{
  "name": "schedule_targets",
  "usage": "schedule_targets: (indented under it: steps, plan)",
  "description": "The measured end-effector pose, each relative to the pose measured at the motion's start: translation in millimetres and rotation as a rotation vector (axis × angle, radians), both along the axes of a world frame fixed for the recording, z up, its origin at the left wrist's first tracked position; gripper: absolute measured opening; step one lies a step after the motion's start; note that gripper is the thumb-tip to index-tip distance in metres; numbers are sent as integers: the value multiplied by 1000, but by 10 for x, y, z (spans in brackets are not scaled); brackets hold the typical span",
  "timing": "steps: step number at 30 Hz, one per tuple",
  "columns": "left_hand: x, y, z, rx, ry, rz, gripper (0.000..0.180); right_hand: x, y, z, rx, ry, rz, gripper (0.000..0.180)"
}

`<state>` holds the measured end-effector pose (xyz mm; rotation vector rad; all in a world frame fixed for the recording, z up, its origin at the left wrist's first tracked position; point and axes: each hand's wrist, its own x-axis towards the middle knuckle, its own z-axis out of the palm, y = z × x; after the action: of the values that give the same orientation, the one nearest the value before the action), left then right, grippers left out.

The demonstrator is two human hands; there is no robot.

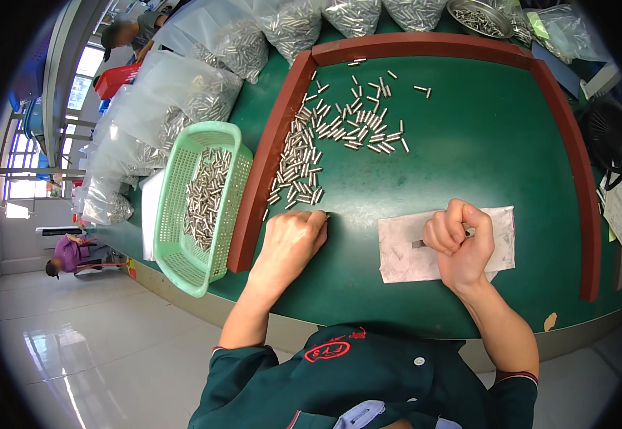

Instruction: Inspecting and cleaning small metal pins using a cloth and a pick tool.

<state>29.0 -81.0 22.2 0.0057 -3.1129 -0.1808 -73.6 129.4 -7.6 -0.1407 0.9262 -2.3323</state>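
Small silver metal pins (pixel 298 161) lie in a loose heap on the green tabletop, beside the left wooden rail. My left hand (pixel 293 239) rests on the table just below the heap, its fingers curled together. A tiny dark end shows at its fingertip, too small to name. Over a stained white cloth or paper sheet (pixel 396 261), my right hand (pixel 461 239) is closed in a fist. From it sticks out the flat grey end of a small metal tool (pixel 418 244); the rest of that tool is mostly hidden by the fingers.
A green plastic basket (pixel 236 193) holding more pins stands left of the red-brown wooden rail (pixel 268 171). Clear bags of pins (pixel 243 46) line the back and left. A metal bowl (pixel 479 18) sits at the back right, a black fan (pixel 611 136) at right. Two people are farther off left.
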Motion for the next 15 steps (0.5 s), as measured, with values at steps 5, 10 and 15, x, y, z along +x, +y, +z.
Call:
schedule_targets:
  steps: [5,10,15]
  plan:
    - [-54,12,-50,202,89,6,10,-11,14,2,-1,-29,0,34]
    - [3,134,-272,865,299,73,16,-17,-1,0,-12,-25,8,34]
    - [27,214,-358,946,331,108,13,-17,5,15,-3,-26,0,34]
